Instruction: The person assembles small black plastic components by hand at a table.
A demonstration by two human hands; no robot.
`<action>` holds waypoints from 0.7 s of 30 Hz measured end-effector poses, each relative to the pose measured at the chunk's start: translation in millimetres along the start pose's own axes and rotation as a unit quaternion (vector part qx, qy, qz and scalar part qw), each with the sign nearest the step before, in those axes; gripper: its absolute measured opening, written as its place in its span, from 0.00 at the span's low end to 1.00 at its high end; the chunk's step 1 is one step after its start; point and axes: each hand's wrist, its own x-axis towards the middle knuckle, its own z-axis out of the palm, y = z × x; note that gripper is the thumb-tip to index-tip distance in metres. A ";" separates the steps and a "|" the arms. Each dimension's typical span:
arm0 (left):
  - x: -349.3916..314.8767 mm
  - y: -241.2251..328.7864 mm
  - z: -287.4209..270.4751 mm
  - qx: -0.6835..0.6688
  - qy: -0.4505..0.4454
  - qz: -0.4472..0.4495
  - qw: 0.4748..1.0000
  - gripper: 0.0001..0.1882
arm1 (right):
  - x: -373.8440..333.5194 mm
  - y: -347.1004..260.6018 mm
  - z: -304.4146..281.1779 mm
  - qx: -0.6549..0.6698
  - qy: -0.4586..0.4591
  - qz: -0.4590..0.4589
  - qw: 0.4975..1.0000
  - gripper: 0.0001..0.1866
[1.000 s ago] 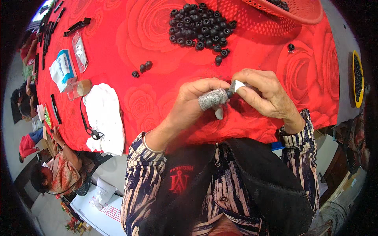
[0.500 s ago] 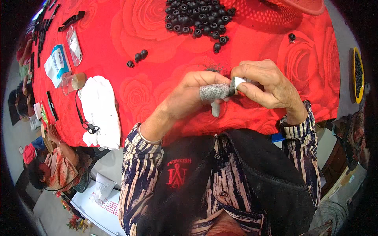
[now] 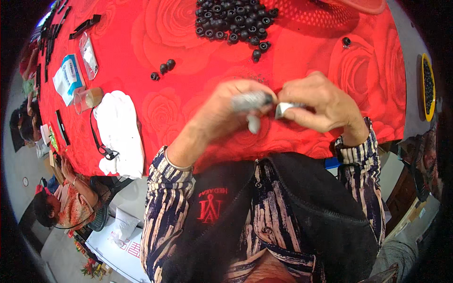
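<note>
My left hand (image 3: 222, 113) grips a small grey, blurred cylinder-shaped piece (image 3: 250, 100) with a pale stub hanging under it. My right hand (image 3: 318, 104) pinches a small silver-white piece (image 3: 284, 109) just to the right of it; the two pieces sit close together, slightly apart. Both hands hover over the red rose-patterned tablecloth (image 3: 188, 108). A heap of several small black round parts (image 3: 233, 21) lies further back on the cloth.
Three loose black parts (image 3: 163, 70) lie left of centre, one more (image 3: 346, 41) at right. A white cloth with a black cord (image 3: 120, 134), a clear cup (image 3: 87, 99), plastic packets (image 3: 71, 75) and a red basket (image 3: 358, 5) rest on the table. A person sits at lower left (image 3: 61, 212).
The two pieces, joined earlier, now show a small gap between them. The view has shifted so the black heap sits nearer the top edge.
</note>
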 end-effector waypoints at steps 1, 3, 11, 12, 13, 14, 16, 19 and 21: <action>1.5 4.4 -6.7 -0.041 0.010 0.040 0.998 0.10 | -0.1 -1.7 0.5 -0.029 -0.022 -0.008 0.999 0.06; 1.2 9.1 -11.2 -0.075 0.021 0.090 0.993 0.10 | 1.0 -7.5 1.3 -0.035 -0.014 -0.017 0.999 0.08; 6.4 -18.2 14.3 -0.136 0.010 0.040 0.990 0.10 | 8.4 -19.0 26.5 -0.201 0.224 -0.106 0.948 0.21; 5.5 -19.9 12.7 -0.130 0.018 0.049 0.990 0.10 | 7.1 -18.3 28.5 -0.223 0.224 -0.111 0.942 0.22; 4.4 -21.1 10.3 -0.141 0.006 0.046 0.989 0.10 | 7.4 -18.4 31.3 -0.219 0.224 -0.122 0.942 0.22; 3.4 -22.1 7.6 -0.153 -0.006 0.042 0.987 0.10 | 7.8 -18.4 34.4 -0.231 0.233 -0.119 0.937 0.22; 3.5 -20.1 8.3 -0.146 -0.003 0.038 0.988 0.10 | 7.7 -20.7 34.3 -0.244 0.235 -0.113 0.934 0.19; 4.7 -17.3 9.5 -0.142 -0.009 0.038 0.989 0.10 | 7.6 -17.2 37.5 -0.248 0.266 -0.114 0.925 0.17; 4.1 -15.7 9.7 -0.119 0.029 0.050 0.991 0.10 | 8.7 -15.5 37.7 -0.248 0.276 -0.117 0.921 0.15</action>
